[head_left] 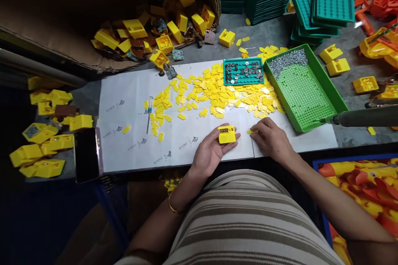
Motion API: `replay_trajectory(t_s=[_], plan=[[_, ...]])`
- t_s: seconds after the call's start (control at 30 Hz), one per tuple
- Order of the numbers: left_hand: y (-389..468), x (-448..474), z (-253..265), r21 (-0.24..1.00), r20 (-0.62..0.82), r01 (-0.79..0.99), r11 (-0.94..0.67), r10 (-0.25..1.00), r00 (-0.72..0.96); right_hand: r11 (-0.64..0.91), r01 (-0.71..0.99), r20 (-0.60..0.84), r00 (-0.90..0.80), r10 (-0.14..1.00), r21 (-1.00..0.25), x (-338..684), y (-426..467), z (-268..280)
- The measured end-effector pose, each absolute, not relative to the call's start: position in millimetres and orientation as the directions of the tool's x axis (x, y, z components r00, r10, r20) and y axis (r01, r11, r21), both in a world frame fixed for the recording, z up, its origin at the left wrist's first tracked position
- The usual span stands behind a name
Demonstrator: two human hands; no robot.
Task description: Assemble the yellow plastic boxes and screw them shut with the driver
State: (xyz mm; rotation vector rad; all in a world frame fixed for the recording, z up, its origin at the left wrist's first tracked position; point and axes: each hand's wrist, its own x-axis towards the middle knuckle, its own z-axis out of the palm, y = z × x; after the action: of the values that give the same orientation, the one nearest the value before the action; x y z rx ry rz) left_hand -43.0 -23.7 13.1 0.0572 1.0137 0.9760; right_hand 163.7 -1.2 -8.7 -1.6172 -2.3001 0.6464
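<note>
White paper (180, 138) covers the middle of a grey table (270, 35), with a cardboard box (52, 12) at the back left and, in this single head view, a heap of small yellow pieces (217, 97) spread across the sheet. Close to the person's body, the left hand (207, 153) is turned palm up, its fingers partly curled to cradle a yellow case (227, 136) between thumb and fingertips; metal parts show in an open slot along the case's far edge. Just to its right, apart from it, the right hand (273, 138) is nearly closed, fingertips pinching a loose yellow piece (250, 131) low over the paper; whether that piece has left the sheet I cannot tell. Judging by this, the step in hand is picking up a piece to suit the slot, and the next move calls for bringing it across, lined up squarely, while the left hand keeps the case steady. Beyond the heap's right end, a green basket (314, 99) holds silvery screws (290, 61).
</note>
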Motion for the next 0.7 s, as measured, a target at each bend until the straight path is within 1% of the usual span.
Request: replay_trajectory(t_s=[0.03, 0.07, 0.13, 0.2, 0.23, 0.27, 0.3, 0.37, 0.43, 0.5, 0.7], plan=[[-24, -41, 13, 0.462, -0.675, -0.658, 0.595, 0.717, 0.175, 0.281, 0.821, -0.03, -0.34, 0.94, -0.497, 164, -3, -8], [-24, -38, 13, 0.476, -0.659, -0.651, 0.591, 0.73, 0.181, 0.279, 0.802, -0.013, -0.336, 0.942, -0.528, 165, -4, -7], [-24, -35, 12, 0.516, -0.634, -0.625, 0.585, 0.752, 0.181, 0.252, 0.686, 0.042, -0.307, 0.951, -0.682, 168, -4, -5], [-25, -30, 11, 0.55, -0.619, -0.599, 0.582, 0.765, 0.175, 0.166, 0.469, 0.054, -0.243, 0.969, -0.867, 170, -5, 0], [-26, -28, 10, 0.559, -0.614, -0.592, 0.581, 0.77, 0.175, 0.093, 0.349, 0.018, -0.212, 0.977, -0.932, 170, -5, 3], [-26, -25, 10, 0.565, -0.606, -0.59, 0.577, 0.775, 0.177, 0.004, 0.241, -0.045, -0.197, 0.979, -0.97, 169, -6, 6], [-27, -22, 9, 0.566, -0.598, -0.594, 0.572, 0.781, 0.182, -0.095, 0.157, -0.126, -0.197, 0.972, -0.983, 167, -7, 9], [-29, -15, 8, 0.562, -0.579, -0.606, 0.563, 0.791, 0.198, -0.268, 0.051, -0.273, -0.211, 0.939, -0.962, 161, -8, 14], [-30, -9, 7, 0.566, -0.566, -0.603, 0.562, 0.797, 0.21, -0.349, 0.011, -0.344, -0.203, 0.917, -0.937, 155, -9, 16], [-31, -5, 6, 0.589, -0.557, -0.583, 0.56, 0.804, 0.21, -0.357, 0.014, -0.354, -0.186, 0.917, -0.934, 152, -9, 16], [-34, 0, 4, 0.669, -0.518, -0.515, 0.536, 0.833, 0.194, -0.31, 0.088, -0.32, -0.154, 0.935, -0.947, 152, -7, 10]])
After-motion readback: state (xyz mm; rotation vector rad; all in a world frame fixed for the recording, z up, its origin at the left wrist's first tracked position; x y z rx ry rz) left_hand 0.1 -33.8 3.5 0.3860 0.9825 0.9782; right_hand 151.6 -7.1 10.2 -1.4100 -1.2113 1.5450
